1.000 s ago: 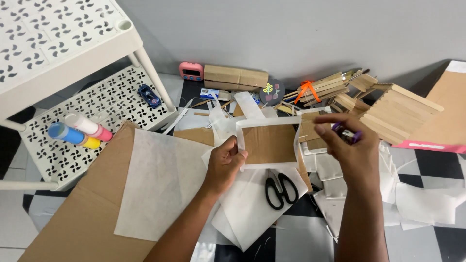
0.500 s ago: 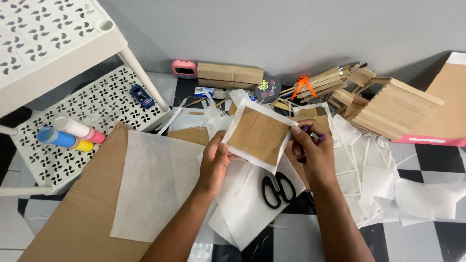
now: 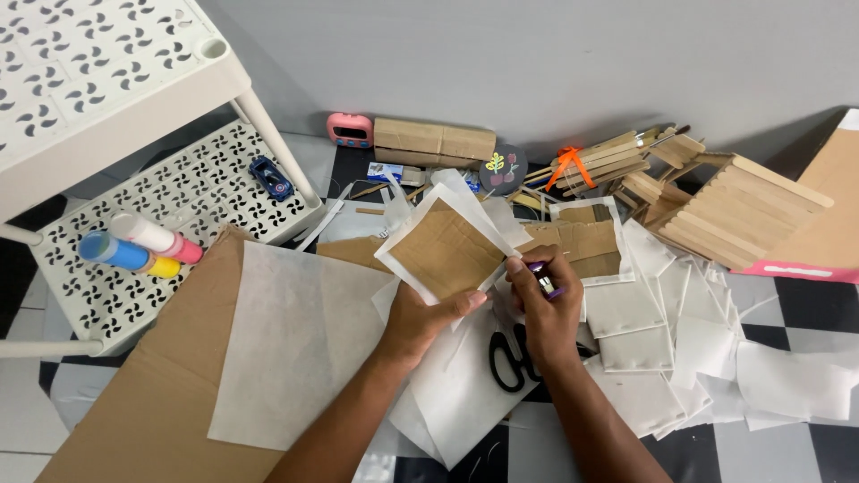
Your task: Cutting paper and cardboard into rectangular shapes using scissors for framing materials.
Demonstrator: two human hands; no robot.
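1. The left hand (image 3: 428,315) pinches the lower edge of a cardboard square (image 3: 445,253) backed with white paper, thumb on the brown face, fingers behind; the square sits tilted, one corner toward 12 o'clock, lifted clear of the floor.
2. The right hand (image 3: 541,309) is closed round a small purple glue stick (image 3: 541,279), whose tip meets the square's right edge at about 3 o'clock of the card; the two hands are just beside each other.
3. To do this well, I judge, keep the left thumb off the paper margin, so that the stick can run along it unbroken; press lightly, since the thin margin will likely crease or tear.
4. Support the card from behind where the tip bears; turning the square, rather than the wrist, should keep each edge facing the stick.
5. Black scissors (image 3: 512,360) lie under the right wrist, at 6 o'clock of the card, on loose white sheets (image 3: 465,402).
6. Finished paper-wrapped squares (image 3: 631,309) lie stacked at 3 o'clock; a large paper sheet (image 3: 295,340) on brown cardboard (image 3: 143,420) lies at 8 o'clock; both are near enough to catch stray glue.
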